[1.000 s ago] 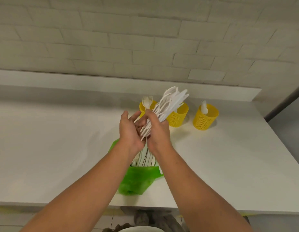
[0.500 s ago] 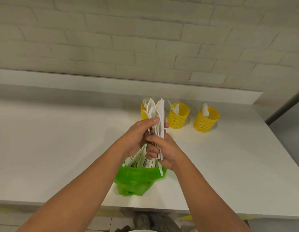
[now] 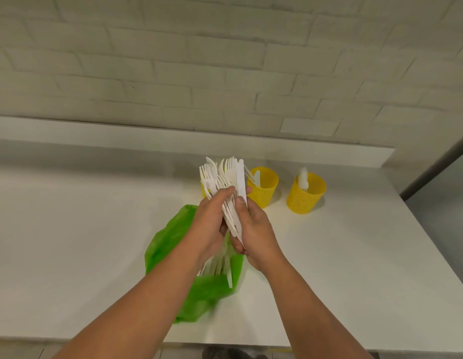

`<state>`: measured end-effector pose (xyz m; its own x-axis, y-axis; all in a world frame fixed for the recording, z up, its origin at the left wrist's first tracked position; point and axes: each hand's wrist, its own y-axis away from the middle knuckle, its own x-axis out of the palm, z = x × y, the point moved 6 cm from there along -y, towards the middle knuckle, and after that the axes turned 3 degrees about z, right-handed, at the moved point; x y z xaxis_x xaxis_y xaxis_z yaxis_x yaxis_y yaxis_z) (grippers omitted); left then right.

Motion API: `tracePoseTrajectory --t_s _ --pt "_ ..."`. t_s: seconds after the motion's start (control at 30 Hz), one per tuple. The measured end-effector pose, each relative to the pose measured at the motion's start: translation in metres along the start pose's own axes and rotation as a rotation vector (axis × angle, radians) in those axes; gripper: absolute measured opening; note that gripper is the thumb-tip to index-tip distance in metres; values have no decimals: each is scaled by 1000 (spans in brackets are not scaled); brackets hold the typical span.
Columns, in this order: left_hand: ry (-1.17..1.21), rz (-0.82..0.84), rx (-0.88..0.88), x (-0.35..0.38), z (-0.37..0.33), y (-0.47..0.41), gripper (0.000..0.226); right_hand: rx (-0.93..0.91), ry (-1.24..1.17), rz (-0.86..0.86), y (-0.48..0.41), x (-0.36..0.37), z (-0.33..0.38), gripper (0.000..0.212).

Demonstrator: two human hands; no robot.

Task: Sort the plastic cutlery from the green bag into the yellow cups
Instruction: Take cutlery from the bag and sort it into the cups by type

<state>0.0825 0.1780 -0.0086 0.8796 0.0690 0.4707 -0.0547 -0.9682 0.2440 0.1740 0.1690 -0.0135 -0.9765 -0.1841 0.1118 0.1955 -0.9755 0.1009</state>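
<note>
Gripping a fat cutlery bundle (image 3: pixel 226 177), both hands are at it: the right hand (image 3: pixel 255 230) has its grip closed round the handles, the left hand (image 3: pixel 211 224) curls its fingers onto the fan from the other side, all held just above the green bag (image 3: pixel 168 244). More white handles (image 3: pixel 217 266) poke from the bag's mouth, so plenty is left to sort. Beyond, on the tabletop (image 3: pixel 69 229), stand the yellow cups: the middle cup (image 3: pixel 264 195) holds a couple of pieces, the right cup (image 3: pixel 306 200) what looks like one spoon (image 3: pixel 303 177), and the left cup (image 3: pixel 204 191) sits mostly hidden behind the bundle. Early going, by my reckoning, with most of the sorting ahead.
</note>
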Motion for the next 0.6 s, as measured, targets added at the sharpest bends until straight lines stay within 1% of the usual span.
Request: tracePoseTrajectory --t_s 0.1,0.17,0.23,0.37,0.43,0.6 --pt "114 -126 10 3 9 -9 34 7 70 -49 -5 -16 2 29" --pt "195 -180 12 8 18 -16 33 -8 156 -63 -8 -27 5 28" --pt "225 -184 13 19 24 -21 32 -37 240 -99 -10 -41 9 25" --pt "171 -149 51 49 30 -28 33 -73 397 -126 -21 -68 10 24" --pt "187 -174 53 58 34 -32 31 -49 333 -109 -25 -77 6 28" --pt "160 -210 78 74 44 -36 23 -5 231 -84 -30 -94 -3 52"
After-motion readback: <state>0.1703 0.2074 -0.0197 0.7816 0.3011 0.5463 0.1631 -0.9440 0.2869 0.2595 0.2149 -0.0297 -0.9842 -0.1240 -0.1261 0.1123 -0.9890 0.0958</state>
